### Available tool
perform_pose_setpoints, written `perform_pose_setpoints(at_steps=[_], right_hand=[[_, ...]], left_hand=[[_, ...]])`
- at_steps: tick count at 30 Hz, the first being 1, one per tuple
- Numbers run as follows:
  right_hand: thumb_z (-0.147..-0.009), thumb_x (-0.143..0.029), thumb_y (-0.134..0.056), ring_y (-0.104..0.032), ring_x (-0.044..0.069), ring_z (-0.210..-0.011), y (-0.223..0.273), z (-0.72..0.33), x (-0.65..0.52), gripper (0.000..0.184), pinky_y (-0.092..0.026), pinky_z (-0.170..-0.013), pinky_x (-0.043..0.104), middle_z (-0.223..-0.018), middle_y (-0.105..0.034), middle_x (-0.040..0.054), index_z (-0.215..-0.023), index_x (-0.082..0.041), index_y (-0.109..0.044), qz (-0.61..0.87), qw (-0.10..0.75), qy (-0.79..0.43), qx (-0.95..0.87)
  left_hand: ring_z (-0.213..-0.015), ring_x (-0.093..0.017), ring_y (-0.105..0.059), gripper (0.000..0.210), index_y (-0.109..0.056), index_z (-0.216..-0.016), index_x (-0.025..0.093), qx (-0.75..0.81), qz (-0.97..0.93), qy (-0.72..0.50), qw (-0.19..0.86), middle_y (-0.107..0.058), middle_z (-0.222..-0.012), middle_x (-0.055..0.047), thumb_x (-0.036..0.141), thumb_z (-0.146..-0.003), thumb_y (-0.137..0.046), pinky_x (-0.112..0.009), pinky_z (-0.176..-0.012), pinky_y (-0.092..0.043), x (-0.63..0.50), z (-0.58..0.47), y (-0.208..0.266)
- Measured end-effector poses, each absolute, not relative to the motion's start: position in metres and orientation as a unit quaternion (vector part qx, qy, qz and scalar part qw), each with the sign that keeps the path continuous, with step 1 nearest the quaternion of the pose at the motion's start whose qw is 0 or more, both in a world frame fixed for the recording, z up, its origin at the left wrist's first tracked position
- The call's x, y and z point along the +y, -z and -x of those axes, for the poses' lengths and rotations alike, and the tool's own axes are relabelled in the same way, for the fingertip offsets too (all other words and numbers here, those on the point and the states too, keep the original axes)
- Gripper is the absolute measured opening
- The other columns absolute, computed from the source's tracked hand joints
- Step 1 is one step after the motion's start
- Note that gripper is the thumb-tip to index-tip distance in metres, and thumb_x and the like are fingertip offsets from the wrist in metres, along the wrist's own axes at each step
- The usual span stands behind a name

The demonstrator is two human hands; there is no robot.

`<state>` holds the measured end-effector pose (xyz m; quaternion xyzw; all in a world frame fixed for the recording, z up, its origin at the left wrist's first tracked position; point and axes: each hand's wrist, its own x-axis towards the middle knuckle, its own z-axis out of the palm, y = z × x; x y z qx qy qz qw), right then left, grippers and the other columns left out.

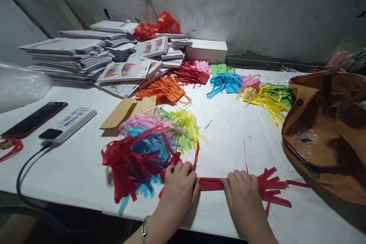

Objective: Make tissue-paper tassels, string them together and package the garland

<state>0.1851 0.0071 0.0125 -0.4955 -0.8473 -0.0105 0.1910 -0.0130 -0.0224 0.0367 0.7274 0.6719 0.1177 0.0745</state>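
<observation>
A dark red tissue-paper tassel (pixel 212 183) lies stretched sideways along the table's front part. My left hand (pixel 183 183) is closed over its left portion, fingers curled round the paper. Further right, my right hand (pixel 242 192) grips the same tassel, and the cut strips fan out beyond it. Between the hands the paper forms a narrow flat band. Beside my left hand sits a heap of tassels, with red fringe (pixel 122 164), blue fringe (pixel 151 141), pink fringe (pixel 145 122) and yellow fringe (pixel 187 124). My fingertips are partly hidden.
Fringed paper bundles, orange (pixel 162 90), blue (pixel 227 82) and yellow (pixel 264 101), lie further back. A brown bag (pixel 323 137) stands at right. Flattened white boxes (pixel 68 55) are stacked back left. A phone (pixel 36 119), a power bank (pixel 68 125) and a brown envelope (pixel 118 114) lie left.
</observation>
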Motion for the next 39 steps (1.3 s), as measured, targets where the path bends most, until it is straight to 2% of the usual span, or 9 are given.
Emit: perform_pose_setpoints(at_steps=[3, 8, 14, 17, 22, 25, 28, 35, 39], right_hand=[[-0.104, -0.026, -0.038, -0.050, 0.024, -0.071, -0.020, -0.181, 0.011, 0.035, -0.033, -0.075, 0.043, -0.072, -0.056, 0.0033, -0.073, -0.022, -0.054, 0.519, 0.204, 0.016, -0.830], [-0.100, -0.012, -0.042, -0.056, 0.025, -0.092, -0.022, -0.174, 0.005, 0.022, -0.036, -0.094, 0.047, -0.096, -0.066, 0.0079, -0.104, -0.018, -0.064, 0.384, 0.331, -0.010, -0.862], [-0.096, -0.005, -0.044, -0.053, 0.019, -0.074, -0.018, -0.170, 0.000, 0.024, -0.038, -0.084, 0.040, -0.076, -0.061, 0.0034, -0.084, -0.017, -0.061, 0.341, 0.323, -0.034, -0.882], [-0.099, -0.012, -0.045, -0.055, 0.020, -0.079, -0.020, -0.168, -0.004, 0.019, -0.036, -0.088, 0.042, -0.083, -0.064, 0.0045, -0.092, -0.017, -0.062, 0.348, 0.327, -0.048, -0.878], [-0.100, -0.006, -0.036, -0.054, 0.018, -0.075, -0.014, -0.172, -0.013, 0.033, -0.037, -0.088, 0.039, -0.077, -0.064, 0.0034, -0.087, -0.017, -0.064, 0.319, 0.330, -0.023, -0.888], [-0.101, -0.008, -0.035, -0.059, 0.023, -0.092, -0.006, -0.189, -0.021, 0.032, -0.037, -0.097, 0.042, -0.093, -0.069, 0.0073, -0.101, -0.016, -0.066, 0.325, 0.342, -0.032, -0.881], [-0.100, -0.011, -0.042, -0.058, 0.025, -0.098, -0.001, -0.202, -0.026, 0.025, -0.035, -0.100, 0.046, -0.099, -0.068, 0.0066, -0.103, -0.019, -0.065, 0.380, 0.333, -0.034, -0.862], [-0.100, -0.020, -0.044, -0.055, 0.025, -0.082, -0.011, -0.190, -0.018, 0.023, -0.035, -0.085, 0.047, -0.083, -0.060, 0.0047, -0.082, -0.022, -0.057, 0.520, 0.218, -0.008, -0.826], [-0.099, -0.019, -0.049, -0.057, 0.026, -0.094, -0.016, -0.187, -0.015, 0.014, -0.034, -0.093, 0.050, -0.096, -0.063, 0.0073, -0.091, -0.020, -0.061, 0.500, 0.272, 0.016, -0.822]], left_hand=[[-0.091, -0.028, -0.057, 0.022, -0.069, -0.079, 0.018, 0.675, -0.730, -0.093, 0.062, -0.066, -0.093, -0.008, 0.016, -0.093, -0.052, -0.051, -0.087, -0.039, -0.019, 0.011, -0.037], [-0.090, -0.029, -0.057, 0.017, -0.068, -0.079, 0.017, 0.673, -0.730, -0.108, 0.050, -0.066, -0.091, -0.007, 0.015, -0.090, -0.055, -0.052, -0.087, -0.040, -0.019, 0.013, -0.033], [-0.105, -0.027, -0.055, 0.010, -0.065, -0.098, 0.022, 0.572, -0.778, -0.256, 0.057, -0.065, -0.110, -0.006, 0.021, -0.088, -0.067, -0.058, -0.105, -0.030, -0.027, 0.019, -0.035], [-0.104, -0.023, -0.055, 0.007, -0.064, -0.090, 0.024, 0.511, -0.808, -0.287, 0.056, -0.067, -0.101, 0.000, 0.017, -0.093, -0.061, -0.056, -0.113, -0.020, -0.032, 0.019, -0.028], [-0.087, -0.019, -0.054, 0.014, -0.059, -0.079, 0.021, 0.502, -0.809, -0.291, 0.093, -0.064, -0.084, 0.001, 0.015, -0.093, -0.061, -0.048, -0.103, -0.029, -0.034, 0.019, -0.017], [-0.083, -0.019, -0.052, 0.016, -0.059, -0.077, 0.020, 0.502, -0.801, -0.305, 0.113, -0.064, -0.082, 0.001, 0.019, -0.092, -0.063, -0.043, -0.093, -0.032, -0.038, 0.022, -0.017], [-0.083, -0.020, -0.053, 0.016, -0.061, -0.081, 0.020, 0.517, -0.789, -0.308, 0.123, -0.064, -0.083, 0.001, 0.017, -0.096, -0.056, -0.042, -0.089, -0.032, -0.041, 0.023, -0.021], [-0.084, -0.023, -0.053, 0.012, -0.060, -0.077, 0.018, 0.612, -0.746, -0.258, 0.060, -0.062, -0.087, -0.003, 0.009, -0.086, -0.060, -0.045, -0.087, -0.032, -0.038, 0.013, -0.021], [-0.084, -0.021, -0.053, 0.014, -0.060, -0.081, 0.019, 0.572, -0.769, -0.276, 0.064, -0.062, -0.089, -0.002, 0.007, -0.088, -0.058, -0.044, -0.088, -0.032, -0.036, 0.016, -0.019]])
